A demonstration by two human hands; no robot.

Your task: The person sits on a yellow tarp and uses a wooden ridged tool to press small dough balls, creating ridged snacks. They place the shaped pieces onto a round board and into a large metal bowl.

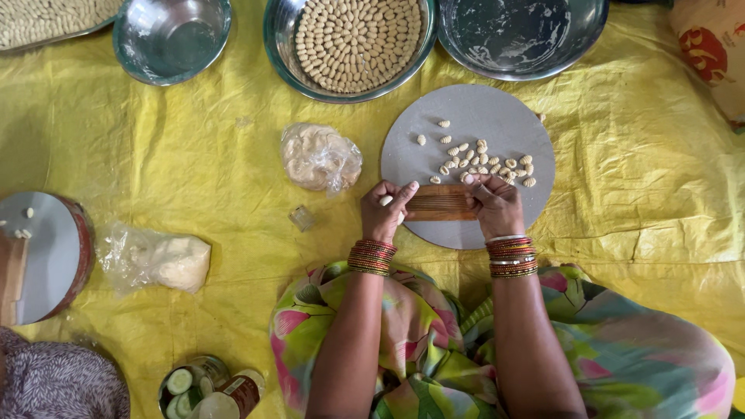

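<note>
Head view: ridged wooden board [440, 203] rests on grey round slab [497, 124].
Left hand [382, 213]: fingers pinch dough piece [386, 200] at board's end.
Right hand [493, 205]: fingers grip board's other end, steadying it.

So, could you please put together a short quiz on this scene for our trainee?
1. True or false: both hands touch the ridged wooden board.
2. Where do the loose shaped dough pieces lie? A) round grey board B) yellow sheet C) empty steel bowl
3. What holds the wrapped dough lump?

Key: 1 true: left hand, right hand. 2 A. 3 clear plastic.
</note>
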